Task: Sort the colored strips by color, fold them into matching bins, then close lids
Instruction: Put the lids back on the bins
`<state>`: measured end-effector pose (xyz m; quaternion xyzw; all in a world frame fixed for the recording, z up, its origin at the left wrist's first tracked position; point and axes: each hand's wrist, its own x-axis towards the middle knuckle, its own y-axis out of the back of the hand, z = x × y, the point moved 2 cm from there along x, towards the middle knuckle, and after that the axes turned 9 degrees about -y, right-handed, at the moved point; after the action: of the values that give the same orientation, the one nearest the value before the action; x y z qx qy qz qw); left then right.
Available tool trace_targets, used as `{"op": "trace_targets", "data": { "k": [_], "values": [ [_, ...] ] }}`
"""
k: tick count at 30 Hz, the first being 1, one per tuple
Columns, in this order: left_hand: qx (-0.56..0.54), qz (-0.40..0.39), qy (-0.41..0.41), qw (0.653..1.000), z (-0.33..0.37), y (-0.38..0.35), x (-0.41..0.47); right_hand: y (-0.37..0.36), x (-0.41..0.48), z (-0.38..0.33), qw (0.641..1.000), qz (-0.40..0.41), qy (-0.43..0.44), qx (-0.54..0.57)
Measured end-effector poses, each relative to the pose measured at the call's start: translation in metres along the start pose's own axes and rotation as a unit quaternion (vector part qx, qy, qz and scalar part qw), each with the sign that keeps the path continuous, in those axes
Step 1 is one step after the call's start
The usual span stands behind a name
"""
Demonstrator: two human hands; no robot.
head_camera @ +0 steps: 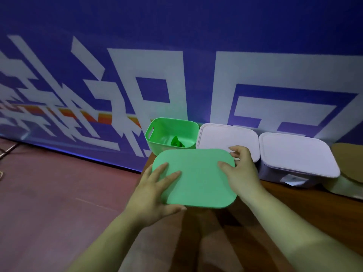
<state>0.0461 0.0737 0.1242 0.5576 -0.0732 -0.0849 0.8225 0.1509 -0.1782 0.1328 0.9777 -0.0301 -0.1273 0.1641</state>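
Note:
A green lid [196,177] hangs above the brown table [294,203], held flat between both hands. My left hand [155,191] grips its left edge, fingers on top and thumb beneath. My right hand [239,171] grips its right edge the same way. Behind the lid stands the open green bin [157,142] with a folded green strip [176,142] inside. To its right sit two pale pink bins, the nearer [225,138] and the farther [294,154], both with lids on.
A blue wall banner with large white characters [176,75] rises right behind the bins. A tan cardboard piece [349,163] lies at the far right. Reddish floor [59,193] lies left of the table's edge.

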Motion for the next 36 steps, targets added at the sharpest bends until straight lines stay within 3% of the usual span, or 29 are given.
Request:
{"op": "trace_targets", "data": {
  "k": [4,8,11,23,36],
  "values": [
    [-0.020,0.030,0.002,0.999,-0.039,0.022,0.029,-0.022,0.000,-0.031,0.987,-0.098,0.044,-0.119],
    [0.004,0.012,-0.021,1.000,-0.085,0.038,0.062,-0.054,0.014,-0.042,0.944,-0.171,0.047,-0.277],
    [0.011,-0.009,-0.028,1.000,-0.117,0.047,0.084,-0.080,0.034,-0.049,0.919,-0.202,0.042,-0.335],
    [0.026,-0.050,-0.073,0.996,-0.217,0.026,0.194,-0.157,0.139,-0.047,0.882,-0.164,0.059,-0.439],
    [0.030,-0.094,-0.057,0.994,-0.228,-0.017,0.227,-0.159,0.181,-0.013,0.835,-0.120,0.081,-0.530]
  ]
}}
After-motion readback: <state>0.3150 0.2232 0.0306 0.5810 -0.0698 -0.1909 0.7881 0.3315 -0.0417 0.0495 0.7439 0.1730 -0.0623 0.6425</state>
